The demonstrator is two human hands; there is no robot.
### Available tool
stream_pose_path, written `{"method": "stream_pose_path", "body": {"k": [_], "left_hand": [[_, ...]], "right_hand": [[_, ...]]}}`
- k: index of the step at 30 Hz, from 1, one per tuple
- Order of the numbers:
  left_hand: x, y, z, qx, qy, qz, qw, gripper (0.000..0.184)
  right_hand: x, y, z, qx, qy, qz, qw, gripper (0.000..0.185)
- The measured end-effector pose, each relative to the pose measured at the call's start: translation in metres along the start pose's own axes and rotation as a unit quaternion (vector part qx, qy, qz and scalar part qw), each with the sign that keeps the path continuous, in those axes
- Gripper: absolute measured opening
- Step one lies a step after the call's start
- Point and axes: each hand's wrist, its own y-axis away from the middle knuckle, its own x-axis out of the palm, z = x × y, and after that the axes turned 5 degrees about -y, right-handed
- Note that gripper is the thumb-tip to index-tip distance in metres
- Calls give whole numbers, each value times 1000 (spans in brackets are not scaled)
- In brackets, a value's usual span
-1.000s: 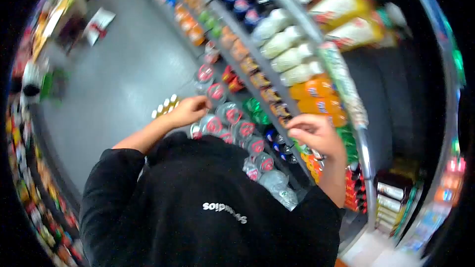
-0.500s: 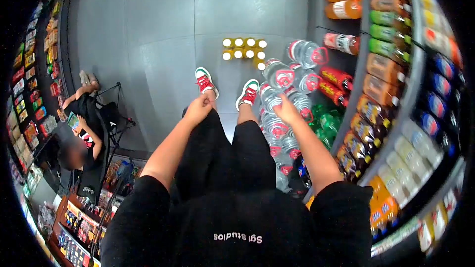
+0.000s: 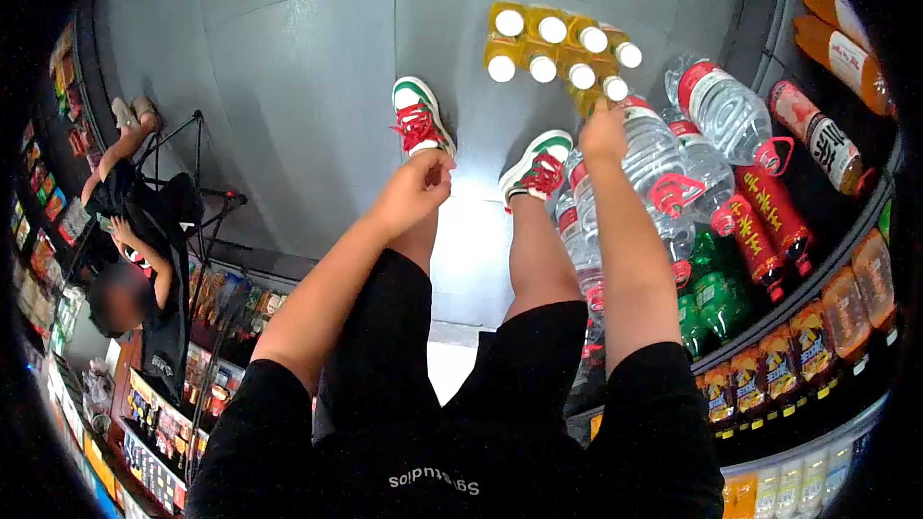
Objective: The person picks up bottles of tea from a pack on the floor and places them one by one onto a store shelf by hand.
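Note:
My right hand point(image 3: 604, 135) reaches down to the near right corner of a block of yellow-liquid bottles point(image 3: 507, 43) with white caps. Its fingers are closed at the nearest bottle point(image 3: 581, 101), whose top they largely cover. The block stands upright on the floor in two rows. Loosely curled and holding nothing, my left hand point(image 3: 415, 194) hangs over my left leg, above and behind the red, white and green shoe point(image 3: 420, 117). Large clear water bottles point(image 3: 654, 149) with pink handles stand right beside my right forearm.
Red bottles point(image 3: 774, 216) and green bottles point(image 3: 716, 293) stand behind the water bottles. Shelves of drinks point(image 3: 812, 336) curve along the right. On the left, a seated person point(image 3: 144, 269) is near a black tripod point(image 3: 197, 192) and shelves of packets.
My right hand has moved forward from above the water bottles to the yellow bottles. The view has come closer to the bottles and swung, and my left hand stays curled.

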Motion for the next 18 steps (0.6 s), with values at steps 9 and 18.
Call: {"method": "stream_pose_path", "body": {"k": [9, 18], "left_hand": [[3, 42, -98, 96, -160, 61, 980, 29], [11, 183, -322, 261, -164, 352, 884, 71]], "right_hand": [[-157, 122, 20, -74, -39, 44, 995, 27], [-406, 352, -24, -137, -411, 159, 887, 26]]}}
